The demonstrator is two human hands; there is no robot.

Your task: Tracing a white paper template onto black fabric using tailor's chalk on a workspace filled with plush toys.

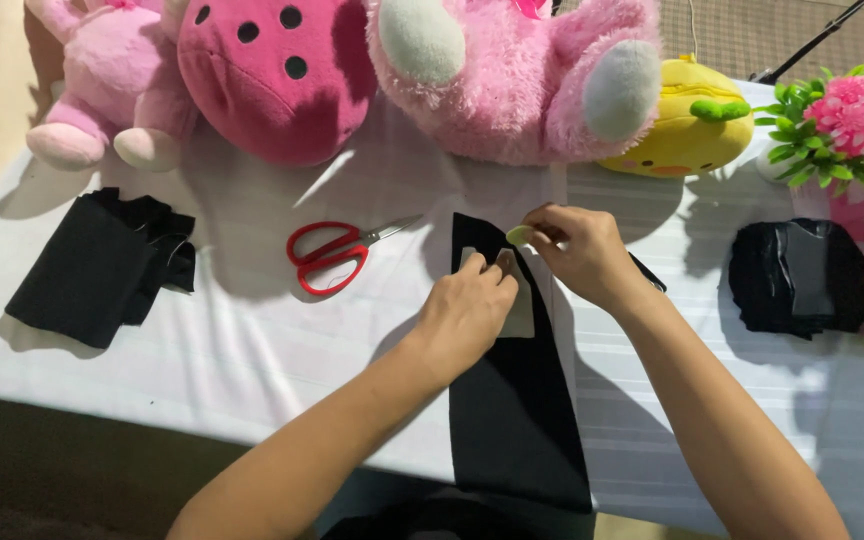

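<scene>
A pale paper template point(518, 300) is pressed flat onto a long strip of black fabric point(512, 400) by the curled fingers of the left hand point(467, 310), directly beneath its knuckles. A small yellowish piece of chalk point(519, 235) is pinched between thumb and fingertips of the right hand point(582, 250), at the template's upper corner. No drawn outline can be made out on the strip, and the red scissors point(330, 255) lie untouched to the left of the left hand, so marking appears barely begun and cutting not yet done.

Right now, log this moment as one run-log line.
left hand: pressing pale template onto black fabric strip | right hand: pinching small pale chalk piece at strip's top | red scissors: idle, left of strip
</scene>
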